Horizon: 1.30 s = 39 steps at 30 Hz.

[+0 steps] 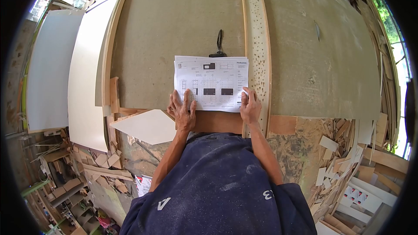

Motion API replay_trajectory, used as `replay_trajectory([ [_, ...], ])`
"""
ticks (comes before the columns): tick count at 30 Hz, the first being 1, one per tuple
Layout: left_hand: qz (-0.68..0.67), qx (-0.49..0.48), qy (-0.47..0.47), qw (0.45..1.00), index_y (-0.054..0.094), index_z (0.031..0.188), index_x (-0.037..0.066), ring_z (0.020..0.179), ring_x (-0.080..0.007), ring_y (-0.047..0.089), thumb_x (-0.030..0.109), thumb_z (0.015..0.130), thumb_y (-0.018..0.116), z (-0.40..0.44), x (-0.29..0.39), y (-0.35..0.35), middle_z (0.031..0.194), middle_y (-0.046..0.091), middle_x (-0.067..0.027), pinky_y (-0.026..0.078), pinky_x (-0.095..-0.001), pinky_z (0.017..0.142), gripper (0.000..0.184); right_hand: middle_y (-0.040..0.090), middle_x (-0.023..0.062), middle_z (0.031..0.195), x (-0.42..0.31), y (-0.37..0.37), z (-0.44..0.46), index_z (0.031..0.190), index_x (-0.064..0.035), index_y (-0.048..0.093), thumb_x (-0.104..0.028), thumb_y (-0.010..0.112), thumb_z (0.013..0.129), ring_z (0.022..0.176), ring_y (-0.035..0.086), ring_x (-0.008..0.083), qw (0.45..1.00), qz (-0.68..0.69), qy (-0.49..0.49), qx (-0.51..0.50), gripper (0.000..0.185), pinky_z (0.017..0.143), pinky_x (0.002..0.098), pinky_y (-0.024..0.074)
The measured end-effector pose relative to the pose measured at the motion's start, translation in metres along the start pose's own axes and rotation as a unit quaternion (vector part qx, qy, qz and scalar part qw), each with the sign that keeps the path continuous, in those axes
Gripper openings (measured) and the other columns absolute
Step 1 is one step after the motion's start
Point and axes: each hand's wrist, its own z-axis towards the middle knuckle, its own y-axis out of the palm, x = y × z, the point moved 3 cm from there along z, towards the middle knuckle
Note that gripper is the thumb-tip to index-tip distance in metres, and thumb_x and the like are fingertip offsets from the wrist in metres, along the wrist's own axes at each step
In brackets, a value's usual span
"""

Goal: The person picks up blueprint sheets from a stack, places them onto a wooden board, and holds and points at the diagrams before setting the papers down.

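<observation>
i see the left hand (183,112) spread over the lower left of some printed sheets (211,78), the right hand (251,108) curled at their right edge, pinching or not i cannot tell. lying on a wide board (178,21), they look light, floppy, easily creased; best held by opposite edges.

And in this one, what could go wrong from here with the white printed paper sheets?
The bare left hand covers part of the top sheet's printed drawings, so a detail there might be missed. The white printed paper sheets have their lower edge close to the front edge of the flat olive-grey board, so they could slip off if pulled towards the body. The bare right hand at their right edge might crease them.
</observation>
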Motion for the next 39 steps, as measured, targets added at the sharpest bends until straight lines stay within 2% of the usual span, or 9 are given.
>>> replay_trajectory([
  [8, -0.001, 0.002, 0.001, 1.0, 0.047, 0.16, 0.025, 0.157, -0.0415, 0.019, 0.044, 0.108, 0.052, -0.0001, 0.0009, -0.0013, 0.169, 0.025, -0.0227, 0.011, -0.061, 0.122, 0.056, 0.068, 0.0115, 0.095, 0.0016, 0.0014, -0.0005, 0.123, -0.0073, 0.065, -0.013, 0.061, 0.106, 0.075, 0.069, 0.0308, 1.0, 0.006, -0.001, -0.001, 0.019, 0.069, 0.0425, 0.0559],
  [11, -0.003, -0.001, -0.001, 1.0, 0.047, 0.16, 0.025, 0.156, -0.0422, 0.019, 0.044, 0.108, 0.052, -0.0001, 0.0002, -0.0007, 0.168, 0.024, -0.0256, 0.01, -0.0609, 0.122, 0.056, 0.068, 0.0116, 0.096, 0.0013, 0.0006, -0.0009, 0.124, -0.0073, 0.065, -0.013, 0.06, 0.106, 0.074, 0.069, 0.0306, 1.0, 0.009, 0.0, -0.001, 0.019, 0.068, 0.0424, 0.0559],
  [16, 0.01, 0.008, 0.007, 1.0, 0.047, 0.16, 0.026, 0.158, -0.0419, 0.014, 0.045, 0.107, 0.054, -0.0002, -0.0002, -0.0013, 0.168, 0.012, -0.0328, 0.013, -0.0604, 0.12, 0.057, 0.068, 0.011, 0.095, 0.0011, 0.0007, -0.0006, 0.124, -0.0075, 0.065, -0.014, 0.06, 0.107, 0.073, 0.069, 0.0288, 1.0, 0.001, 0.0, -0.006, 0.019, 0.068, 0.0418, 0.0561],
  [19, 0.009, 0.008, 0.006, 1.0, 0.046, 0.161, 0.027, 0.158, -0.0421, 0.012, 0.045, 0.107, 0.054, -0.0009, 0.0008, -0.0017, 0.168, 0.009, -0.0336, 0.013, -0.0601, 0.12, 0.058, 0.068, 0.011, 0.095, 0.0014, 0.001, -0.0007, 0.124, -0.0077, 0.065, -0.014, 0.059, 0.107, 0.072, 0.069, 0.0279, 1.0, -0.005, -0.014, 0.004, 0.019, 0.068, 0.0417, 0.0562],
  [39, 0.0, 0.006, 0.008, 1.0, 0.047, 0.161, 0.026, 0.157, -0.0421, 0.014, 0.045, 0.107, 0.053, -0.0005, 0.0011, -0.0022, 0.167, 0.014, -0.0323, 0.013, -0.0591, 0.12, 0.057, 0.068, 0.0111, 0.096, -0.0009, -0.0008, 0.0001, 0.123, -0.0073, 0.065, -0.013, 0.061, 0.106, 0.073, 0.07, 0.0281, 1.0, -0.011, -0.025, 0.013, 0.018, 0.068, 0.0414, 0.0568],
])
